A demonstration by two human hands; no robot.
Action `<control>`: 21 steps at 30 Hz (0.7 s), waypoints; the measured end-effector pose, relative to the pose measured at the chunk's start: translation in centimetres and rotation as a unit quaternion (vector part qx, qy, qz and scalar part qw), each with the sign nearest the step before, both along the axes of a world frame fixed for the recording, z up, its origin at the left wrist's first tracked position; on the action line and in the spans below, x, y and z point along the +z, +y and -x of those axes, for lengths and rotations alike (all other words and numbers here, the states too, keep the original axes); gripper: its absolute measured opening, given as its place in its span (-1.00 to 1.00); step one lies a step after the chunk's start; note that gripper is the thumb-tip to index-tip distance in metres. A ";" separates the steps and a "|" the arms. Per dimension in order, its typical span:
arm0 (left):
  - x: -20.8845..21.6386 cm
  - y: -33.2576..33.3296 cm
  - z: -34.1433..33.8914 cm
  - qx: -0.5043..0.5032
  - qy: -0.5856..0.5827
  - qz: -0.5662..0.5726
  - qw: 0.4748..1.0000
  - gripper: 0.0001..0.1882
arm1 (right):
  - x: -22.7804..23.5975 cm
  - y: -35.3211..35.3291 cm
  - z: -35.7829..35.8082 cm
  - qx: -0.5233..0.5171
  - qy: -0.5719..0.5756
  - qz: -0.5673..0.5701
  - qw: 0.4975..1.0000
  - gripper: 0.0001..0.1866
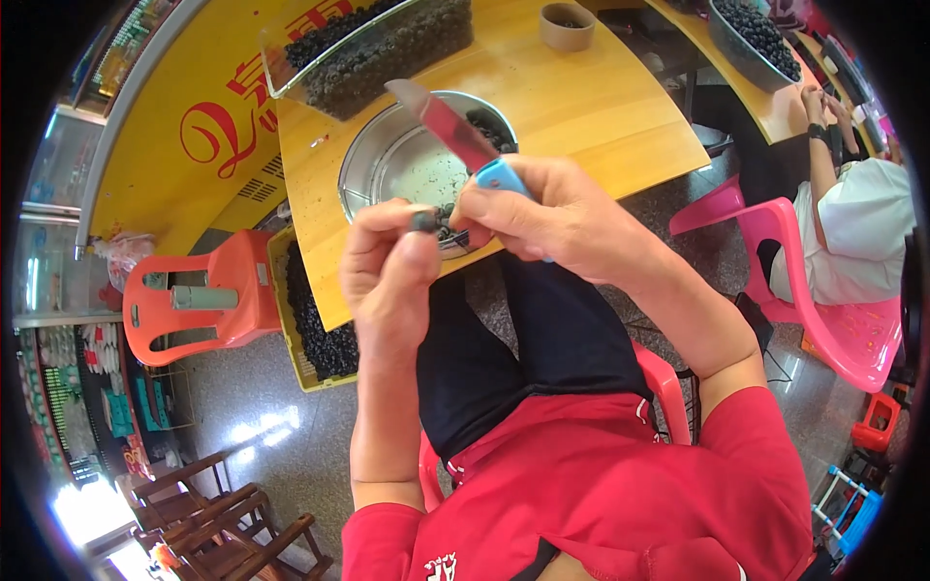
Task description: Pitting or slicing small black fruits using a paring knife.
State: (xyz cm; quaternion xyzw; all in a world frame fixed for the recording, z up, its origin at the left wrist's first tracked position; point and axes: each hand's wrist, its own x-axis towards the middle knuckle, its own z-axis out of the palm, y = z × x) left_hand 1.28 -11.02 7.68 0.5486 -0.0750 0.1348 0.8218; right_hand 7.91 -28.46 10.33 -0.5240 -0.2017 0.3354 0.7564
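Observation:
My left hand (389, 276) pinches a small dark snail-like shell (423, 223) between thumb and fingers, over the near edge of a round metal basin (373, 163). Close beside it, my right hand (554, 211) is closed round the blue handle (502, 178) of a knife (446, 124). The blade points up and to the left, across the basin. The right fingertips are near the shell; I cannot tell whether they touch it. More dark pieces (492, 128) lie along the basin's right side, with small dark bits on its bottom.
Behind the basin on the wooden table (605, 111) stands a clear bin (387, 63) full of dark shells, with a brown cup (567, 26) to its right. A yellow crate (312, 378) and an orange chair (194, 300) stand at the left. Another person sits on a pink chair (804, 281) at right.

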 end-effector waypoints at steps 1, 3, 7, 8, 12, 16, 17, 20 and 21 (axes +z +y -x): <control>0.6 0.8 0.7 -0.002 -0.013 0.042 0.999 -0.89 | 0.0 -0.1 -0.1 -0.039 -0.046 0.015 0.998 -0.73; 1.2 3.0 2.4 0.012 -0.025 0.114 0.993 -0.88 | -0.5 -1.0 -1.1 -0.118 -0.149 0.054 0.980 -0.76; -0.1 10.1 6.2 0.109 0.023 0.196 0.974 -0.79 | -3.0 -3.6 -4.9 -0.240 -0.122 0.050 0.962 -0.77; -1.3 11.5 6.9 0.155 0.056 0.188 0.968 -0.76 | -4.6 -4.3 -6.1 -0.280 -0.123 0.049 0.951 -0.77; -9.1 19.3 10.5 0.230 0.187 0.185 0.937 -0.72 | -9.0 -5.5 -8.6 -0.336 -0.092 0.057 0.936 -0.78; -17.2 24.6 12.4 0.259 0.282 0.172 0.908 -0.74 | -10.4 -5.5 -9.1 -0.375 -0.072 0.058 0.922 -0.78; -18.6 24.5 11.9 0.258 0.284 0.172 0.907 -0.74 | -10.4 -5.6 -9.1 -0.377 -0.064 0.045 0.923 -0.78; -21.4 24.6 10.7 0.418 0.369 0.074 0.827 -0.70 | -10.6 -5.6 -9.3 -0.373 -0.068 0.036 0.925 -0.78; -21.9 25.1 10.8 0.416 0.375 0.014 0.828 -0.67 | -10.6 -5.5 -9.4 -0.372 -0.066 0.034 0.925 -0.78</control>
